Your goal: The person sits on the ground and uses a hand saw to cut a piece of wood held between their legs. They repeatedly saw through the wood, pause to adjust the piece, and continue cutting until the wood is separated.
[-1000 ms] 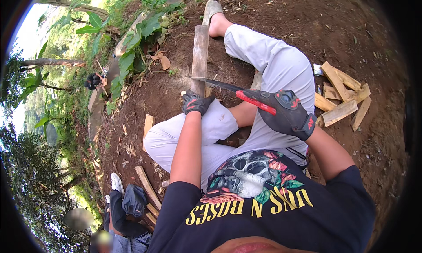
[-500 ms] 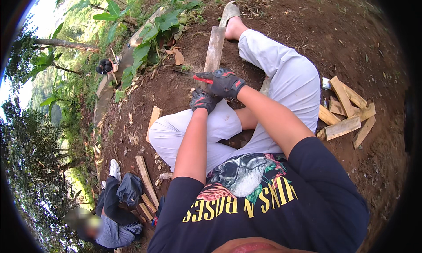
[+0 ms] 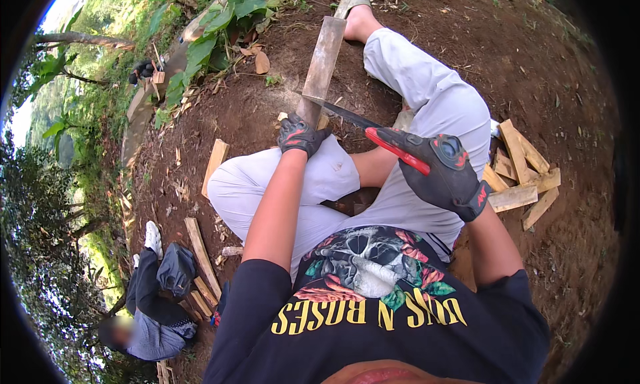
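Observation:
A long, narrow wooden board stretches from my left knee toward my sandalled foot. Its near end is gripped by my gloved left hand, closed on the wood beside the knee. My gloved right hand is wrapped round the red and black handle of a hand saw, out to the right above my lap. The dark blade slants up and left, its tip lying across the board just beyond my left hand. The fingers of the left hand are partly hidden under the glove's back.
Several cut wood pieces lie piled on the soil to the right. A loose plank rests left of my knee. Farther left, a person sits near more planks. Leafy plants line the slope at the upper left.
My right hand has drawn back toward my body and to the right, pulling the saw so that its blade now shows beside the board. My left hand stays on the board.

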`<state>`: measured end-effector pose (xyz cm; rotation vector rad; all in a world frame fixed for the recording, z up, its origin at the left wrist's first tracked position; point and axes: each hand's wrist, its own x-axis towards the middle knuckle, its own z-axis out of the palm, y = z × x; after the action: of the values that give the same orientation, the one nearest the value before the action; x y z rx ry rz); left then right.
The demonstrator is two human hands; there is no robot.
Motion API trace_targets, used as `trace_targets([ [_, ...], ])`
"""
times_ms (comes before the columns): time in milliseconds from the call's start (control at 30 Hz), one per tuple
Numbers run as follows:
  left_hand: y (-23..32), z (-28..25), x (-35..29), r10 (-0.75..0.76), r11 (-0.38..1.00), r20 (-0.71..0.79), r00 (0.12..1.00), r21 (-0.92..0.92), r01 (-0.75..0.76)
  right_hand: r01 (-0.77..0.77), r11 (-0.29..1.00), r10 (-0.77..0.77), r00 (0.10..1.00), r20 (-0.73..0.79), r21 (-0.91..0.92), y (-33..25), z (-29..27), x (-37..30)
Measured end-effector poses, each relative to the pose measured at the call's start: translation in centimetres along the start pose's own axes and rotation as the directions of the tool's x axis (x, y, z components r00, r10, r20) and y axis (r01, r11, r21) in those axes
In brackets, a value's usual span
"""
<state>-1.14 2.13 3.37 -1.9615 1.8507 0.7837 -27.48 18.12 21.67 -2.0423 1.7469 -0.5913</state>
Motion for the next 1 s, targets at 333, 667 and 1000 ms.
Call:
trace_targets([
  [333, -1.3, 1.9, 3.2, 0.114, 0.992, 0.015, 0.993, 0.049, -0.115, 0.065, 0.976, -0.095, 0.986, 0.140, 0.206, 4.0, 18.6, 14.9],
  [667, -0.2, 1.3, 2.3, 0.069, 0.998, -0.005, 0.998, -0.002, -0.069, -0.071, 0.996, 0.064, 0.992, 0.111, 0.059, 1.5, -1.0, -1.3],
  [1000, -0.7, 1.2, 0.5, 0.038, 0.999, -0.053, 0.998, -0.032, -0.039, -0.019, 0.999, 0.012, 0.991, 0.137, 0.051, 2.4, 11.1, 8.1],
])
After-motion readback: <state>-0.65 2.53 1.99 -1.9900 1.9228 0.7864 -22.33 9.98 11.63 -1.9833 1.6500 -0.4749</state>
